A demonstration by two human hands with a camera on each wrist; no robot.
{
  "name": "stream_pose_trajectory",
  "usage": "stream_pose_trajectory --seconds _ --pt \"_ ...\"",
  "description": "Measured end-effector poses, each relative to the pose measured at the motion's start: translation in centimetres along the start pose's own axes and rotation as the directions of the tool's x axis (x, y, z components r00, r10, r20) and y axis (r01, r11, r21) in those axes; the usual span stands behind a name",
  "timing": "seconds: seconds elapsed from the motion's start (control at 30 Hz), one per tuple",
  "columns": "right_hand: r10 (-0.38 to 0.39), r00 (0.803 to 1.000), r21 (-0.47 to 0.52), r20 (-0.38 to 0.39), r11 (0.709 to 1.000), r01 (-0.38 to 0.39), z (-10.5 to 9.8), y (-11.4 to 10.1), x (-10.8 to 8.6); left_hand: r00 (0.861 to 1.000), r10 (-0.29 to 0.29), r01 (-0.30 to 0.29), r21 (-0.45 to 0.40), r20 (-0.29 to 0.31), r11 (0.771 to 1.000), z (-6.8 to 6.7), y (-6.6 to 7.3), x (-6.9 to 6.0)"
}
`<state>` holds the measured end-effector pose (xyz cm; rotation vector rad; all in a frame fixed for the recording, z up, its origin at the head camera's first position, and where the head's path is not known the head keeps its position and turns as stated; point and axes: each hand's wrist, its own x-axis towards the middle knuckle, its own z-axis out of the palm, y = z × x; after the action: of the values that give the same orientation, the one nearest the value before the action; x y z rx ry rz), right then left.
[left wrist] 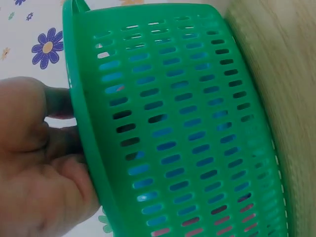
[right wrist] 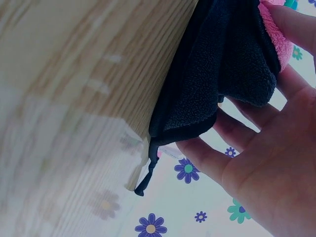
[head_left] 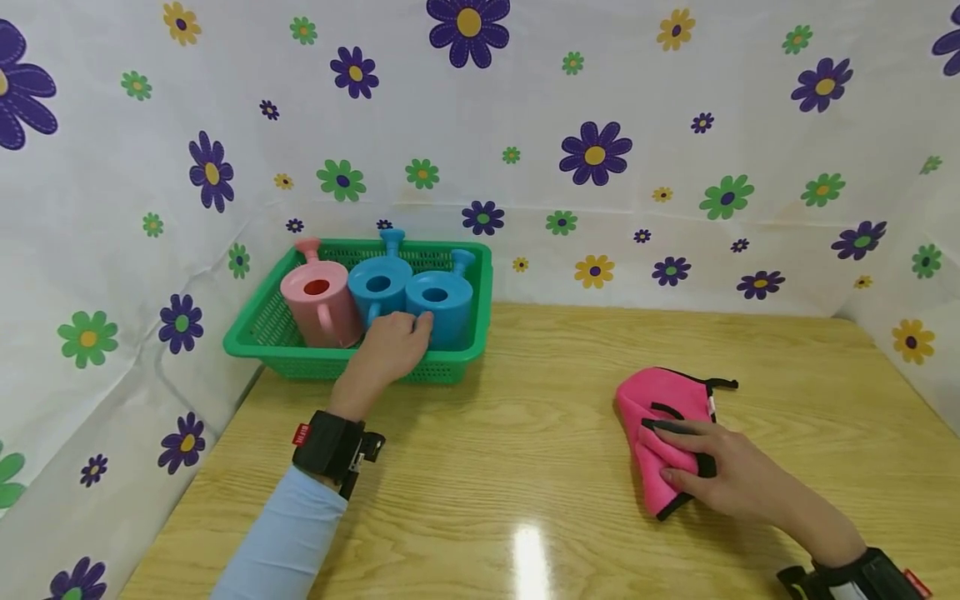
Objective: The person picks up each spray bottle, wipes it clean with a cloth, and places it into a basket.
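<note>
My left hand (head_left: 390, 346) reaches over the front rim of a green plastic basket (head_left: 300, 364), its thumb at the right blue watering can (head_left: 448, 304). Its fingertips are hidden, so their hold on that can cannot be seen. The middle blue watering can (head_left: 381, 279) and a pink watering can (head_left: 318, 304) stand upright in the same basket. On the right, my right hand (head_left: 731, 467) holds a folded pink cloth (head_left: 656, 392) with black edging, thumb and fingers around a bunched part. Dark fleecy lining (right wrist: 197, 94) shows in the right wrist view.
A wooden table (head_left: 525, 417) bears the basket at the back left and the cloth on the right. Behind and at both sides hangs a white sheet (head_left: 517, 108) printed with flowers. A black strap loop (head_left: 723, 383) sticks out from the cloth.
</note>
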<state>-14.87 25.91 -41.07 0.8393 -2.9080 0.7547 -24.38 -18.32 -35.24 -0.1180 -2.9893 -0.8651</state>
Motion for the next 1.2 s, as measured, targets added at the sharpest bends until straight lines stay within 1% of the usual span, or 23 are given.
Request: stream_pose_trajectory --seconds 0.07,0.13,0.23,0.3,0.33,0.4,0.5,0.67,0.77,0.87,0.97,1.03,1.2 --pt "0.001 1.0 -0.006 -0.004 1.0 -0.001 0.0 0.0 0.0 0.999 -0.006 0.006 -0.01 -0.042 1.0 0.2 0.1 -0.1" --pt "-0.001 1.0 -0.011 -0.013 1.0 0.001 0.1 0.0 0.0 0.995 -0.011 0.007 -0.038 -0.1 0.999 0.4 0.1 -0.3" --pt "-0.003 1.0 -0.014 -0.019 1.0 0.002 0.3 0.0 0.1 0.981 -0.008 -0.011 -0.093 -0.195 0.996 0.7 0.0 -0.6" --pt "-0.002 1.0 -0.019 -0.021 1.0 0.002 0.4 0.0 0.2 0.971 0.008 -0.033 -0.103 -0.237 0.994 0.8 -0.1 -0.7" --pt "-0.002 1.0 -0.022 -0.022 1.0 0.001 0.4 -0.1 0.2 0.969 0.021 -0.047 -0.099 -0.248 0.994 0.8 -0.2 -0.7" --pt "0.002 1.0 -0.026 -0.023 1.0 -0.003 0.4 -0.1 0.2 0.967 0.045 -0.069 -0.084 -0.252 0.994 0.8 -0.2 -0.8" --pt "0.009 1.0 -0.031 -0.021 0.999 -0.009 0.4 -0.2 0.3 0.968 0.065 -0.084 -0.072 -0.241 0.994 0.8 -0.3 -0.8" --pt "0.024 1.0 -0.037 -0.012 0.999 -0.024 0.5 -0.1 0.4 0.969 0.051 -0.071 -0.074 -0.243 0.995 0.9 -0.4 -1.0" --pt "0.027 0.999 -0.042 -0.019 0.999 -0.028 0.6 -0.2 0.3 0.967 0.058 -0.075 -0.058 -0.25 0.996 1.0 -0.3 -1.1" --pt "0.033 0.999 -0.04 -0.019 0.999 -0.033 0.6 -0.1 0.1 0.969 0.059 -0.068 -0.03 -0.241 0.997 1.3 -0.2 -1.2" --pt "0.04 0.999 -0.037 -0.01 0.999 -0.04 0.7 -0.1 0.1 0.974 0.042 -0.043 -0.001 -0.221 0.999 1.4 -0.1 -1.2" --pt "0.045 0.999 -0.032 -0.003 0.998 -0.045 0.8 -0.2 0.0 0.978 0.022 -0.022 0.003 -0.208 1.0 1.5 -0.1 -1.0" --pt "0.045 0.999 -0.03 -0.002 0.999 -0.045 0.8 -0.3 -0.1 0.983 -0.003 -0.005 -0.041 -0.185 0.999 1.4 -0.5 -0.8"
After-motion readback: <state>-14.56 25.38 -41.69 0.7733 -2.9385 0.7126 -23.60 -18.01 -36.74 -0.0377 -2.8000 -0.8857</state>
